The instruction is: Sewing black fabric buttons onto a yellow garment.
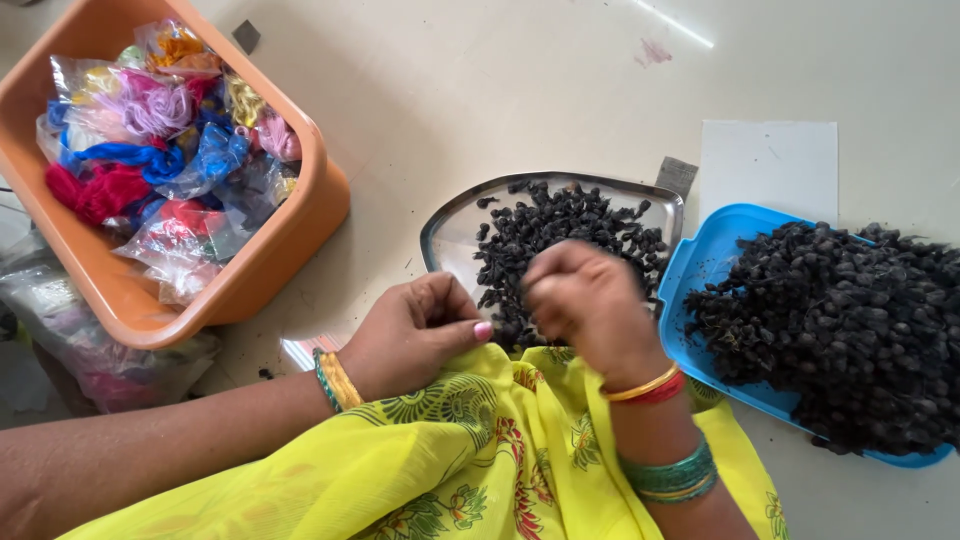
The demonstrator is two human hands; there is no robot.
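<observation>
Both my hands meet over the steel tray of small black beads: left hand pinched closed, right hand curled, contents hidden. Best I keep fingertips close above the tray, so a dropped bead lands there, not on the floor.

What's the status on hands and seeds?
Left hand pinched shut, contents unseen. Right hand closed over steel tray of seeds. Nothing blocking.

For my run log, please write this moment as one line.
left hand: fingers pinched, content hidden | right hand: curled over steel tray of dark seeds | blue lid: heaped dark seeds | orange tub: bagged threads
</observation>
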